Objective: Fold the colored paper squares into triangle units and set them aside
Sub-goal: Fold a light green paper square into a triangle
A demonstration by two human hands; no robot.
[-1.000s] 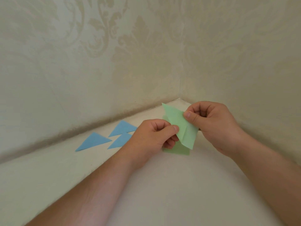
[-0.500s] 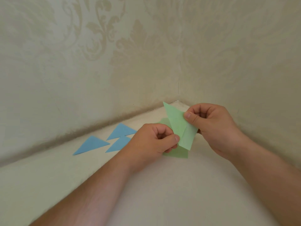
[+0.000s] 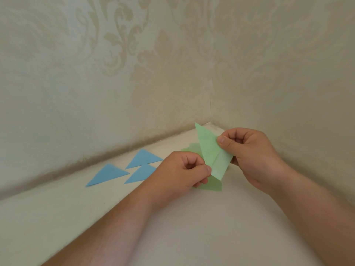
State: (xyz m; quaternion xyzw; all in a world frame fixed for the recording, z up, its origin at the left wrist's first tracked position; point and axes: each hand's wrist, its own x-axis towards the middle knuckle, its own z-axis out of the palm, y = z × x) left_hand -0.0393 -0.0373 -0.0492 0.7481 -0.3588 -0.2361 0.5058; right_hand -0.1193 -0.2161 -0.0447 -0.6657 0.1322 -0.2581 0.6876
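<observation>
A green paper is pinched mid-fold just above the table by the left hand and right hand, so a sharper crease is probably needed next.

The partly folded green paper is held above the surface, its long point toward 11 o'clock, a crease across its lower half. Flat green sheets lie directly beneath it. Three folded blue triangles lie flat at 9 o'clock, tightly grouped.
</observation>
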